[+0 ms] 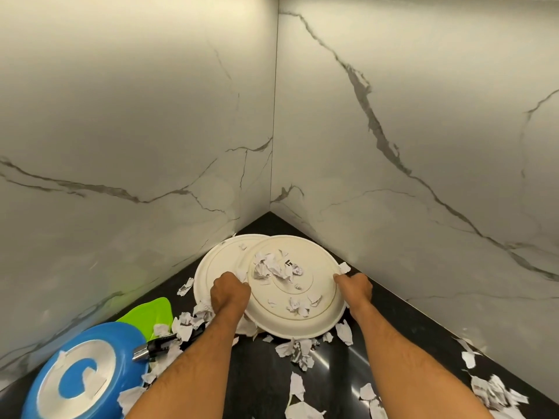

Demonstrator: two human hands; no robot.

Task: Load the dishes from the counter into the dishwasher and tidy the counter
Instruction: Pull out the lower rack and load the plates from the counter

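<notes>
At lower centre of the frame, my left hand [230, 293] and right hand [355, 287] gripped opposite rims of the round cream ceramic plate [295, 285], which I judged heavy, slippery and breakable.

The counter [378, 322] was glossy black, with small bright glints near its front edge. The walls [136, 116] meeting at its back corner were white marble with grey veins. Two plates sat in that corner: the upper plate [320, 309] was cream with a thin ring line near its rim, and the lower plate [217, 261] was the same cream. Torn paper scraps [298, 350], white with grey print, were scattered over the plates and the counter. At the counter's left edge lay an upturned blue pan [127, 337] with a silver-patterned base and a black handle [169, 343] with a silver collar, beside a lime-green plate [151, 311].
</notes>
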